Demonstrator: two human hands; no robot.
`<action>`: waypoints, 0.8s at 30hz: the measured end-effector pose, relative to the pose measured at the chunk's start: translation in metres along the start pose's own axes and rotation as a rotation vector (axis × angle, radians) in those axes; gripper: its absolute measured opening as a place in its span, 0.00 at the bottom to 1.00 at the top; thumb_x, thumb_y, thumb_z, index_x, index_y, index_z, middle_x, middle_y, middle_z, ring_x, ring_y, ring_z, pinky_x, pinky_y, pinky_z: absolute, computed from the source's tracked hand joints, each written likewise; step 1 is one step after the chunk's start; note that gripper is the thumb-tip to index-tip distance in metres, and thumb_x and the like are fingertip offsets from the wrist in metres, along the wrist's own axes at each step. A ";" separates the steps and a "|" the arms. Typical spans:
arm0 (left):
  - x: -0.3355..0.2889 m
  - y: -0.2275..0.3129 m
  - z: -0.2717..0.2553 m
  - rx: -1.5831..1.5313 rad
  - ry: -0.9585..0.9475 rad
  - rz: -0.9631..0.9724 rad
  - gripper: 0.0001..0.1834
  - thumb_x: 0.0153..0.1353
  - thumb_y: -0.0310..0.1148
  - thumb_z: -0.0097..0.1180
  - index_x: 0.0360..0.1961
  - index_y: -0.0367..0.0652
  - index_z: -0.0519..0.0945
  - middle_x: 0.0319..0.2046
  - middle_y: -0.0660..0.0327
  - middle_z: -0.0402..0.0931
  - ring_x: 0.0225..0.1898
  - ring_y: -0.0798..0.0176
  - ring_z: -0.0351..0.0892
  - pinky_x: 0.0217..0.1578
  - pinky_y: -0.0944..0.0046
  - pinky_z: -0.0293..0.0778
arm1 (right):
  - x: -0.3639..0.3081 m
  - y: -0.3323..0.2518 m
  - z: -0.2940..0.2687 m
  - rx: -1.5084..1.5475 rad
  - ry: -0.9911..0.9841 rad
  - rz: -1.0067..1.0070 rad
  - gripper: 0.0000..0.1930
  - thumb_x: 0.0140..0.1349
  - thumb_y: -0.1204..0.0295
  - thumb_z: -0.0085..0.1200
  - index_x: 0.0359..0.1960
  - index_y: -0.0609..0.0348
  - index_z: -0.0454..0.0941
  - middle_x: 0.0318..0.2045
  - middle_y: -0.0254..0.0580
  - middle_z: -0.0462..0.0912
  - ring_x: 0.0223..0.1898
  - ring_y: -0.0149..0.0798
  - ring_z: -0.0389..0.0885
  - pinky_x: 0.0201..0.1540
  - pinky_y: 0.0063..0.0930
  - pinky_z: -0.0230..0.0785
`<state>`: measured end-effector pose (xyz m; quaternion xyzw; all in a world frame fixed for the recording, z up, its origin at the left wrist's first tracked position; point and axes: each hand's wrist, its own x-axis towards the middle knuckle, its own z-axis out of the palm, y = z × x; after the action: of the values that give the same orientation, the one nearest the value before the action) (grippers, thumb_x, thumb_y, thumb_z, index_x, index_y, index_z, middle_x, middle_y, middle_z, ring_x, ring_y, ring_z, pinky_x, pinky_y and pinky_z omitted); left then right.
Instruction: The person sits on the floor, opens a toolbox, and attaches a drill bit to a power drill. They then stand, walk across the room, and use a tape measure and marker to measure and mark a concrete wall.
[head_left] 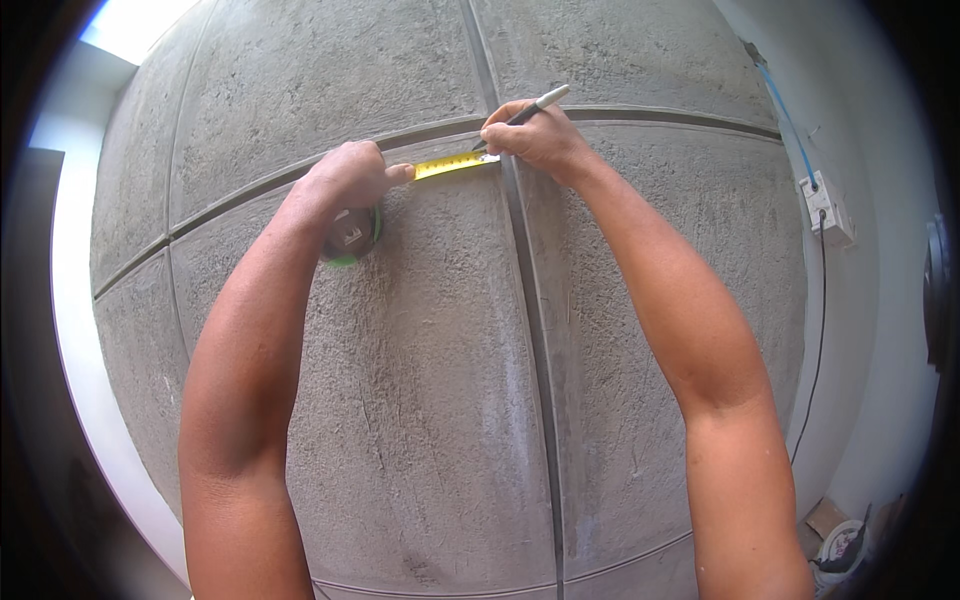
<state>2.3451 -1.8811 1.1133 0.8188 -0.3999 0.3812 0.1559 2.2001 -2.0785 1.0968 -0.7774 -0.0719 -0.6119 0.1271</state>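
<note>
Both forearms are raised from the lower edge toward upper centre of frame, against a rough grey rendered wall [420, 400] divided by grooves.

L hand [345, 180]: closed around a green-edged tape measure case [350, 238], held against the wall just left of centre; case mostly hidden under palm and wrist. Thumb is extended to the right, pressed on the yellow tape blade [452, 165].

Blade is drawn out approx. horizontal, from L thumb to the vertical groove [525, 300], just below the horizontal groove [250, 190]; far end touches R hand.

R hand [540, 135]: clenched on a dark pen w/ pale cap [528, 110], tip pointed down-left at blade end, cap up-right. R elbow slightly bent, wrist flexed.

Right edge of frame: white socket box [828, 208] w/ blue cable [790, 125] above, black cable [815, 350] below.
</note>
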 end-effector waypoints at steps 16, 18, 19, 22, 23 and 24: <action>-0.002 0.001 0.000 0.002 0.006 -0.006 0.32 0.69 0.61 0.55 0.46 0.38 0.88 0.37 0.49 0.87 0.40 0.55 0.88 0.43 0.51 0.82 | 0.003 0.006 0.001 0.019 0.011 -0.047 0.16 0.53 0.62 0.62 0.37 0.62 0.86 0.26 0.42 0.85 0.30 0.35 0.83 0.37 0.34 0.76; -0.001 0.001 0.000 0.001 0.003 -0.007 0.32 0.69 0.61 0.55 0.45 0.38 0.88 0.36 0.50 0.86 0.40 0.56 0.88 0.43 0.51 0.82 | 0.002 0.006 0.001 0.026 0.010 -0.043 0.16 0.53 0.62 0.62 0.37 0.61 0.86 0.26 0.42 0.85 0.30 0.35 0.83 0.37 0.34 0.76; -0.001 0.001 0.001 0.000 -0.001 -0.008 0.32 0.69 0.61 0.55 0.45 0.38 0.88 0.36 0.50 0.86 0.39 0.56 0.88 0.42 0.51 0.82 | 0.002 0.005 0.001 0.030 0.009 -0.041 0.16 0.53 0.62 0.62 0.37 0.61 0.86 0.26 0.42 0.85 0.30 0.35 0.83 0.37 0.34 0.76; 0.002 -0.001 0.002 0.014 -0.002 -0.006 0.32 0.69 0.61 0.55 0.45 0.38 0.88 0.36 0.50 0.86 0.39 0.56 0.88 0.42 0.51 0.82 | 0.000 0.005 0.002 0.023 -0.003 -0.026 0.15 0.53 0.62 0.62 0.37 0.61 0.86 0.26 0.41 0.85 0.30 0.34 0.83 0.37 0.34 0.75; 0.003 -0.002 0.003 0.022 0.000 -0.004 0.32 0.69 0.61 0.55 0.44 0.38 0.88 0.35 0.50 0.86 0.39 0.56 0.88 0.42 0.51 0.82 | 0.000 0.005 0.004 0.019 0.001 -0.026 0.15 0.53 0.62 0.62 0.36 0.61 0.86 0.26 0.41 0.85 0.30 0.34 0.82 0.37 0.34 0.75; 0.002 -0.001 0.002 0.017 0.003 -0.001 0.32 0.69 0.61 0.55 0.44 0.38 0.88 0.35 0.50 0.86 0.39 0.57 0.87 0.42 0.51 0.82 | 0.000 0.004 0.002 0.006 0.006 -0.028 0.15 0.54 0.62 0.62 0.36 0.61 0.86 0.26 0.41 0.85 0.30 0.34 0.82 0.37 0.34 0.75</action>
<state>2.3474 -1.8828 1.1132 0.8198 -0.3960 0.3857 0.1496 2.2033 -2.0816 1.0961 -0.7741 -0.0844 -0.6156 0.1211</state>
